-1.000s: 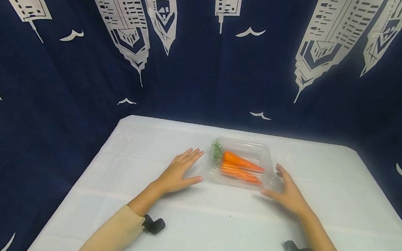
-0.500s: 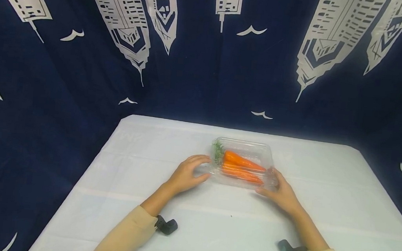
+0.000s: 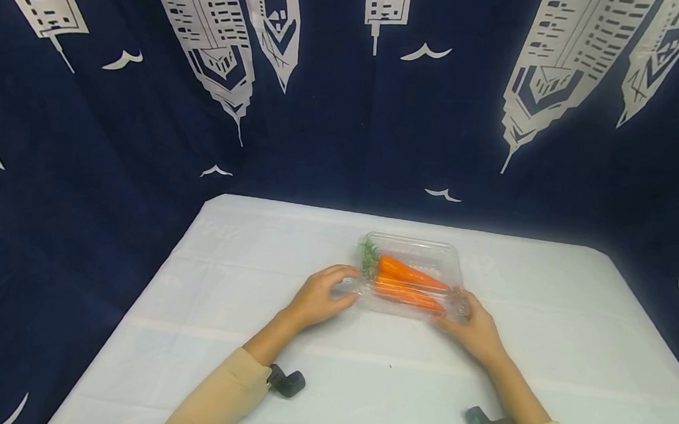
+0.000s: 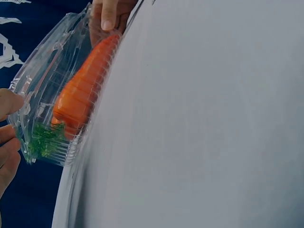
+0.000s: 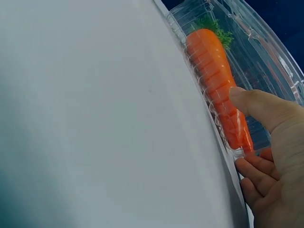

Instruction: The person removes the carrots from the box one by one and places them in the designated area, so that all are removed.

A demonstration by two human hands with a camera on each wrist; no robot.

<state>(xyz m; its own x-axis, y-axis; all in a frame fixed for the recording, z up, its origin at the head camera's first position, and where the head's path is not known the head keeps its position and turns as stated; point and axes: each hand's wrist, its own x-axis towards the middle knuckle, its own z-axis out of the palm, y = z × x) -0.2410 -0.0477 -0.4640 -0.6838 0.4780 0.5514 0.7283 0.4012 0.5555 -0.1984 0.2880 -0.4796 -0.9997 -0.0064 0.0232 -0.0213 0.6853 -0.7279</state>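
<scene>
Reader: What is the largest feature?

Author: A navy cloth [image 3: 334,125], printed with white towers and gull-like shapes, hanging beyond the white tabletop [image 3: 385,389].

Reader: What enters from the near side?

Author: Two beige sleeves [image 3: 211,395], one at left and one at right.

Reader: Where is the box?

Author: The clear plastic box [image 3: 423,247] lies on the far half of the tabletop, near the middle from left to right, between both hands.

Reader: What is the state of each grip?

Author: The left hand [image 3: 319,298] pinches the box's near left corner between thumb and fingers. The right hand [image 3: 478,329] holds the right end, thumb over the near wall, fingers curled round the end.

Reader: And the smaller details?

Author: Orange carrots [image 3: 409,271], seen as two from the head, lie inside, tips rightward. Black devices [image 3: 288,384] sit at the wrists. Green leaves [image 3: 368,257] occupy the box's left end.
</scene>
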